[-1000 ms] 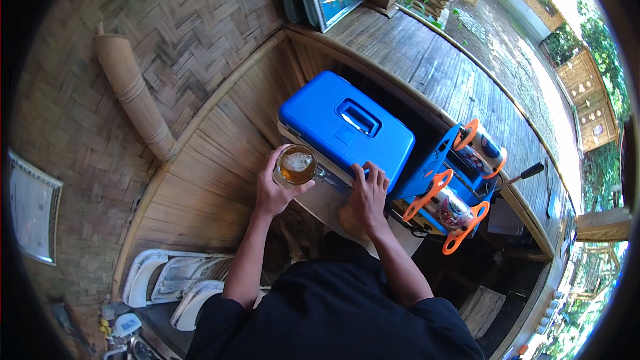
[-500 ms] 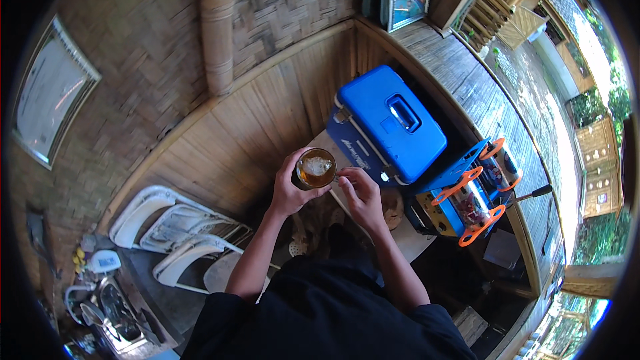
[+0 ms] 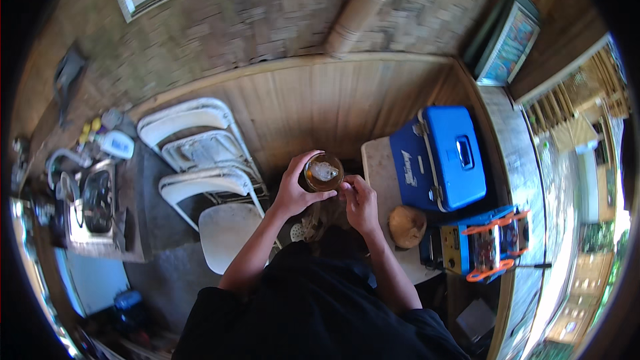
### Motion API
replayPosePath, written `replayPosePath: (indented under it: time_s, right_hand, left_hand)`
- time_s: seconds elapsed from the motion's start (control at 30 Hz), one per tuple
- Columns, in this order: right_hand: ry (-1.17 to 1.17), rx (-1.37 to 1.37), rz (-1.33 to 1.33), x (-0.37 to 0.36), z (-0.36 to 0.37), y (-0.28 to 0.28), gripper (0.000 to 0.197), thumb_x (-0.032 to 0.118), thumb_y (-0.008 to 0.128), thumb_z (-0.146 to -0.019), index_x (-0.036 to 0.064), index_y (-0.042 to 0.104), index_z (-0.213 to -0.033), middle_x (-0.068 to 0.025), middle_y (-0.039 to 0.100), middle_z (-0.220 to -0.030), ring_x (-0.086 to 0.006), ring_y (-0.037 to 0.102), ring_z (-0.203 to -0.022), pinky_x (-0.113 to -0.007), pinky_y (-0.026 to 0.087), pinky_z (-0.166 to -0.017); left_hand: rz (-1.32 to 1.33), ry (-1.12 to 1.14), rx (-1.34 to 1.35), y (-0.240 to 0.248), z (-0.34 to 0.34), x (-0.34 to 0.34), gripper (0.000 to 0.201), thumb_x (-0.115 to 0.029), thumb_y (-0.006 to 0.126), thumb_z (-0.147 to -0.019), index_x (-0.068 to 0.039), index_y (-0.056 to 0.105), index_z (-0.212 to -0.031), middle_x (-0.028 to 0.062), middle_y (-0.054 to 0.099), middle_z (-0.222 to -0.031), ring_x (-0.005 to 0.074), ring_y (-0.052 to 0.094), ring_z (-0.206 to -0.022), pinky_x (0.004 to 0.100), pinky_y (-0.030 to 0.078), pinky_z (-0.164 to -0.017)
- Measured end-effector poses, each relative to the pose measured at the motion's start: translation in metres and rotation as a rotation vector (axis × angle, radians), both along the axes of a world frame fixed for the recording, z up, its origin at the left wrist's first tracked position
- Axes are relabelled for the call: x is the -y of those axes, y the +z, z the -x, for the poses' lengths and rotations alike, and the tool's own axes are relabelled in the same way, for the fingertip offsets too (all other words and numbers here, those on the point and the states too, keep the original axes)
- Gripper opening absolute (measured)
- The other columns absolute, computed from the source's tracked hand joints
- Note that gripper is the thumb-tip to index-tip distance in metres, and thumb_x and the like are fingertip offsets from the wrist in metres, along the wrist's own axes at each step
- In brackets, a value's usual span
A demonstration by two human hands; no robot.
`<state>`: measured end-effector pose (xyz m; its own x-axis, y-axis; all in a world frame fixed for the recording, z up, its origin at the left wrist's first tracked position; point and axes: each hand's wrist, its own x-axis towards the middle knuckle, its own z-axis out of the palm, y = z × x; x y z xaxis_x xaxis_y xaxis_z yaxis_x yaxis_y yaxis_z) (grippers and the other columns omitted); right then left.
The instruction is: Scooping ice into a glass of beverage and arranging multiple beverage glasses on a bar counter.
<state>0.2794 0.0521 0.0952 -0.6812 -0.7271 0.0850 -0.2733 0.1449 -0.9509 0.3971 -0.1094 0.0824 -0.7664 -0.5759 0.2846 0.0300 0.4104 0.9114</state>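
A round glass point(image 3: 323, 172) with amber drink and a clear lump of ice in it is held in front of me. My left hand point(image 3: 293, 190) wraps around its left side, the thumb along the near side. Close against the glass's right side is my right hand point(image 3: 361, 207), fingers closed in a pinch. Whatever those fingertips grip is too small to make out. To the right of my right hand, a brown round object like a coconut point(image 3: 407, 227) rests on a pale table point(image 3: 377, 163).
A blue cooler box point(image 3: 443, 160) stands on the table, beside a blue-and-orange machine point(image 3: 483, 243) with a lever. White folding chairs point(image 3: 200, 180) are at the left, beyond them a metal sink point(image 3: 93, 207) and a white bottle point(image 3: 117, 145). A wooden counter point(image 3: 517, 153) runs along the right.
My view has swung left, bringing the sink and chairs further into it. Both hands keep the same hold at the glass, and the coconut-like object now shows more fully.
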Motion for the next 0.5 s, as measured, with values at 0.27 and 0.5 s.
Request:
replayPosePath:
  time_s: [0.27,0.5]
  right_hand:
    - [0.347,-0.013,0.062,0.040,-0.010,0.006,0.007,0.003,0.062,-0.102,-0.0024,0.067,-0.102,-0.0102,0.066,-0.077,-0.0146,0.060,-0.064,-0.031,0.049,-0.061]
    - [0.670,0.001,0.124,0.067,-0.040,0.007,0.011,0.006,0.062,-0.104,-0.0036,0.067,-0.102,-0.0088,0.065,-0.077,-0.0121,0.060,-0.066,-0.030,0.050,-0.061]
  left_hand:
    - [0.083,0.364,0.022,0.008,-0.060,-0.013,0.099,-0.036,0.099,-0.066,-0.005,0.052,-0.148,0.0134,0.058,-0.143,0.0301,0.052,-0.138,0.0435,0.040,-0.116]
    - [-0.002,0.682,-0.007,0.011,-0.130,-0.051,0.097,-0.032,0.099,-0.066,-0.006,0.052,-0.147,0.0125,0.058,-0.145,0.0303,0.054,-0.134,0.0431,0.042,-0.114]
